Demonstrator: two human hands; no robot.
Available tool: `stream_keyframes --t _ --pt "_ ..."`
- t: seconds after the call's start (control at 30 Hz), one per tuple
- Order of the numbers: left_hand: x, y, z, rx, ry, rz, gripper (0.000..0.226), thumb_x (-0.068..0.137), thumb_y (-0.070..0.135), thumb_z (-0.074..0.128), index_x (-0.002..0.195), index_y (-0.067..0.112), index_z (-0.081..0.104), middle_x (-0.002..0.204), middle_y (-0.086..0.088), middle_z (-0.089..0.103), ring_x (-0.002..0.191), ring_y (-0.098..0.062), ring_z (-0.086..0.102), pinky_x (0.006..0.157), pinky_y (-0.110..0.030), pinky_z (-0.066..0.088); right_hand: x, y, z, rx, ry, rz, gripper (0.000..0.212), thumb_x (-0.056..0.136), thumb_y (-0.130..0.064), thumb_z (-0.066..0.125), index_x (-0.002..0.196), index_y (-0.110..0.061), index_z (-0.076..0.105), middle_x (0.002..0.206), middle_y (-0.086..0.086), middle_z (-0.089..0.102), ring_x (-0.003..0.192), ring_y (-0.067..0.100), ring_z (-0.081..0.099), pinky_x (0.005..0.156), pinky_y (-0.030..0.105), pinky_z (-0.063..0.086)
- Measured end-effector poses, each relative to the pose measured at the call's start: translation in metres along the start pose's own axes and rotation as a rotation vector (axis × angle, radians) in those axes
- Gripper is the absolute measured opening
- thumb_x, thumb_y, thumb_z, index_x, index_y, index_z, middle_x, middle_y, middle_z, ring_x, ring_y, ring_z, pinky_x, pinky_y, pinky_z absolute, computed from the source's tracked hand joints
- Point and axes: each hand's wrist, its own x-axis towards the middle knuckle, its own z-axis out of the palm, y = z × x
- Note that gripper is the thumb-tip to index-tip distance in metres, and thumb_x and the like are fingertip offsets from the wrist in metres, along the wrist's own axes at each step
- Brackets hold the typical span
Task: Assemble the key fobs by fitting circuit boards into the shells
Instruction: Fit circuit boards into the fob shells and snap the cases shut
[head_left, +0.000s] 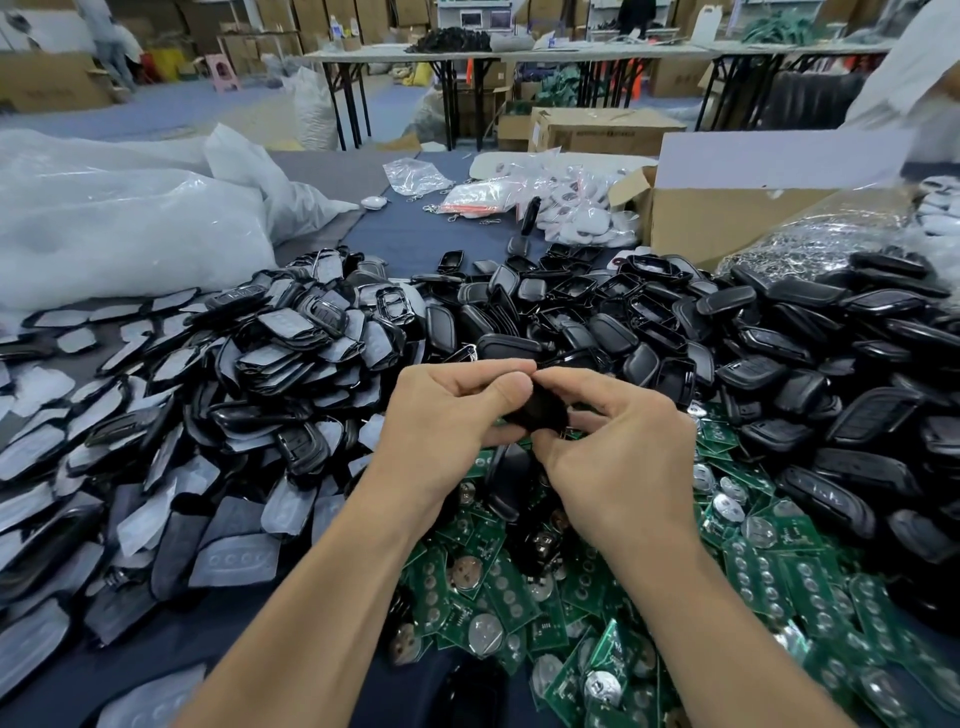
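Shell (537, 410) above circuit boards (753, 561) (shell heaps (779, 332) around)

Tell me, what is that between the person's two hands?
In the head view, a black key fob shell sits between the left hand and right hand, pinched by fingers of both, above the pile of green circuit boards.

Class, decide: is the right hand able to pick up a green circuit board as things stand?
Probably not yet: the right hand pinches the black plastic shell, though green circuit boards lie uncovered just below.
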Motion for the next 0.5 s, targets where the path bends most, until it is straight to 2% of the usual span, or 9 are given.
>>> stream_keyframes --t 0.1,0.17,0.23,0.3,0.37,0.43,0.5 --pt "0.0011 0.0009 0.0009 -0.008 0.064 0.031 0.033 0.096 0.003 0.071 0.083 0.03 0.085 0.085 -0.005 0.081 0.083 -0.016 0.079 0.067 -0.023 0.062 -0.0017 -0.0026 0.0031 -0.1 0.056 -0.069 0.07 0.07 -0.004 0.083 0.122 -0.047 0.065 0.093 -0.034 0.067 0.093 -0.018 0.062 0.088 0.009 0.052" --pt "0.0013 0.0022 0.0002 -0.049 0.076 0.019 0.035 0.096 0.001 0.068 0.082 0.028 0.086 0.085 -0.008 0.081 0.082 -0.021 0.08 0.066 -0.024 0.062 -0.001 -0.0022 0.0041 -0.108 0.058 -0.087 0.065 0.072 -0.004 0.083 0.122 -0.043 0.069 0.093 -0.043 0.059 0.095 -0.021 0.06 0.093 0.01 0.052" --pt "0.0015 0.0014 -0.001 -0.078 0.077 -0.005 0.036 0.097 0.0 0.067 0.082 0.026 0.086 0.084 -0.011 0.081 0.081 -0.023 0.08 0.066 -0.024 0.062 -0.0008 -0.0026 0.0034 -0.113 0.025 -0.097 0.071 0.074 -0.005 0.081 0.127 -0.047 0.061 0.081 -0.055 0.051 0.09 -0.027 0.057 0.091 0.003 0.047" --pt "0.001 0.0007 -0.0011 -0.096 0.075 -0.022 0.036 0.097 -0.001 0.066 0.081 0.025 0.086 0.084 -0.01 0.081 0.079 -0.022 0.079 0.065 -0.025 0.062 -0.0015 -0.0015 0.0014 -0.129 0.017 -0.117 0.077 0.073 -0.005 0.079 0.13 -0.049 0.054 0.074 -0.055 0.049 0.084 -0.03 0.055 0.086 -0.002 0.044" --pt "0.0007 -0.0002 0.0001 -0.089 0.082 -0.021 0.038 0.096 -0.003 0.067 0.079 0.026 0.086 0.083 -0.009 0.081 0.078 -0.021 0.078 0.065 -0.025 0.062 -0.0005 0.0025 0.0003 -0.138 0.02 -0.122 0.063 0.072 -0.004 0.08 0.121 -0.042 0.07 0.074 -0.045 0.057 0.076 -0.027 0.057 0.085 0.002 0.048" --pt "0.001 -0.0013 0.0019 -0.067 0.098 -0.004 0.039 0.094 -0.004 0.067 0.076 0.026 0.085 0.08 -0.008 0.08 0.076 -0.019 0.077 0.065 -0.025 0.061 0.0005 0.0046 0.0006 -0.135 0.024 -0.107 0.056 0.072 -0.002 0.081 0.115 -0.037 0.076 0.082 -0.035 0.067 0.076 -0.028 0.056 0.086 0.005 0.049" --pt "0.0014 -0.0015 0.0035 -0.056 0.118 0.014 0.04 0.093 -0.005 0.068 0.075 0.026 0.085 0.077 -0.007 0.079 0.074 -0.018 0.076 0.063 -0.025 0.061 0.0004 0.0029 0.0013 -0.121 0.016 -0.11 0.063 0.072 -0.001 0.08 0.12 -0.041 0.07 0.089 -0.047 0.064 0.078 -0.029 0.056 0.084 0.005 0.049"
